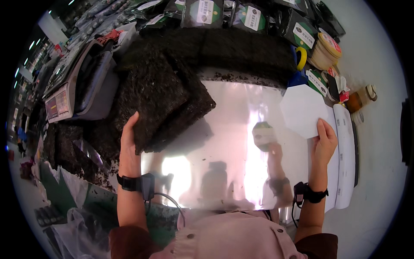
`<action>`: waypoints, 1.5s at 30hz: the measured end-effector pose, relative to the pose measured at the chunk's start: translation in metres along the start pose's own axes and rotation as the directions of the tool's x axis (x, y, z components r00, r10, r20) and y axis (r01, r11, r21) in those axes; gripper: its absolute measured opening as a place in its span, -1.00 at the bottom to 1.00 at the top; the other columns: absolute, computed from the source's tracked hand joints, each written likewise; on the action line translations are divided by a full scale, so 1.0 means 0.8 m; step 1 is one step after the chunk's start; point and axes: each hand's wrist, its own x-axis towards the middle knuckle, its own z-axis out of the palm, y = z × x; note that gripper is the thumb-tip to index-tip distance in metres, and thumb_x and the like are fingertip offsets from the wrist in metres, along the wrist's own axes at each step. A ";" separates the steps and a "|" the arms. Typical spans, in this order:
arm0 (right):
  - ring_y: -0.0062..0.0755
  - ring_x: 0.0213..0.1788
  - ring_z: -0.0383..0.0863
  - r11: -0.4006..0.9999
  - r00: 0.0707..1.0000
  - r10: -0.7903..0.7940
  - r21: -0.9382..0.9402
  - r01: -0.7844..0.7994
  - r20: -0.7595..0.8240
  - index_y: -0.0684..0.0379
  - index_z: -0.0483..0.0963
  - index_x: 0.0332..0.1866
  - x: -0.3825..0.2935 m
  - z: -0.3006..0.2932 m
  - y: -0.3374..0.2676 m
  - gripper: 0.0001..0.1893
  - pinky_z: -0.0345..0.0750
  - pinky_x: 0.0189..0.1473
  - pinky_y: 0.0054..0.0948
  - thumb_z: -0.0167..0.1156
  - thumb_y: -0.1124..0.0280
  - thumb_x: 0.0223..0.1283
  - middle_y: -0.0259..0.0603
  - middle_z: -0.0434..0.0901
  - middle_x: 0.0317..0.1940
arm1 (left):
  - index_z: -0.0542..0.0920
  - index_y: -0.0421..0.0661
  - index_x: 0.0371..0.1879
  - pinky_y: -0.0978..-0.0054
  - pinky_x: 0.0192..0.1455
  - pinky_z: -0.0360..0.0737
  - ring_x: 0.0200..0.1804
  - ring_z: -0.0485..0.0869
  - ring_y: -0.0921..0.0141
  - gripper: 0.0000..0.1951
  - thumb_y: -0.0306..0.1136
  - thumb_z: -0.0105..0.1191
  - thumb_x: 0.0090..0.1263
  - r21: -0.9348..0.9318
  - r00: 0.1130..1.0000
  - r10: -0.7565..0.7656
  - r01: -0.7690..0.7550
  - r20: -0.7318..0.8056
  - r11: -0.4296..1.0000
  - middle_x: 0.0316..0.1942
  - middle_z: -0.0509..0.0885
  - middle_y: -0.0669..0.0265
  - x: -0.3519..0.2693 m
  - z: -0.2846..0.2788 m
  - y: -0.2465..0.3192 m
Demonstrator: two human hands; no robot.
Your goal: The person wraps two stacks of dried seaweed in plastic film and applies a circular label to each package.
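Observation:
My left hand [129, 129] grips the near left edge of a stack of dark dried seaweed sheets [155, 90], thumb on top and the other fingers hidden beneath. The stack is tilted over the left part of a shiny metal sheet [223, 129]. In my right hand [324, 142] is a white octagonal card [304, 110], pinched at its lower right edge. The card's reflection shows a green and white printed side underneath. A long row of dark seaweed sheets [239, 48] lies behind the metal sheet.
A weighing scale [61, 102] with a grey bin [100, 94] stands at left. Printed packets [202, 13] line the back. At right are a yellow tape roll [301, 58], a stack of round labels [325, 51], a jar of amber liquid [359, 98] and a roll of printed white paper [344, 155].

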 end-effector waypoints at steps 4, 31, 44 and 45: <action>-0.75 -0.41 0.45 0.997 0.994 0.054 -0.054 -0.049 0.097 0.29 0.56 -0.10 -0.028 0.000 0.010 -0.79 0.38 -0.43 -0.72 0.22 0.55 0.14 -0.33 0.58 -0.27 | 0.57 -0.24 -0.04 0.39 0.10 0.57 -0.03 0.63 0.31 -0.69 -0.35 0.12 0.29 -0.027 1.000 -0.022 0.022 0.011 0.999 -0.08 0.66 0.18 0.006 -0.010 0.000; 0.00 -0.09 0.52 0.496 0.720 0.328 -0.760 0.420 0.612 0.17 0.45 0.14 -0.133 0.117 0.062 -0.39 0.52 -0.08 -0.23 0.40 0.23 -0.11 0.04 0.41 -0.13 | 0.54 -0.22 0.02 0.23 0.14 0.53 0.01 0.59 0.20 -0.61 -0.33 0.18 0.22 0.039 0.992 -0.105 0.102 0.072 0.994 -0.03 0.62 0.13 0.009 0.025 -0.034; -0.34 -0.17 0.50 0.773 0.660 0.580 -0.068 -0.631 0.478 0.22 0.34 0.23 -0.091 0.082 0.062 -0.42 0.46 -0.08 -0.35 0.13 0.03 0.24 -0.20 0.49 -0.03 | 0.45 -0.26 0.10 0.32 0.13 0.53 0.00 0.61 0.24 -0.48 -0.41 0.25 0.12 0.393 0.929 -0.349 0.278 0.122 0.876 -0.02 0.61 0.14 -0.011 0.080 -0.100; -0.33 -0.08 0.50 0.675 0.535 0.640 -0.070 -0.735 0.552 0.27 0.27 0.29 -0.079 0.071 0.055 -0.30 0.45 -0.01 -0.34 0.06 -0.10 0.25 -0.17 0.47 0.06 | 0.44 -0.27 0.09 0.31 0.11 0.55 -0.02 0.62 0.24 -0.47 -0.41 0.25 0.11 0.447 0.928 -0.344 0.250 0.142 0.859 -0.04 0.61 0.12 -0.011 0.086 -0.109</action>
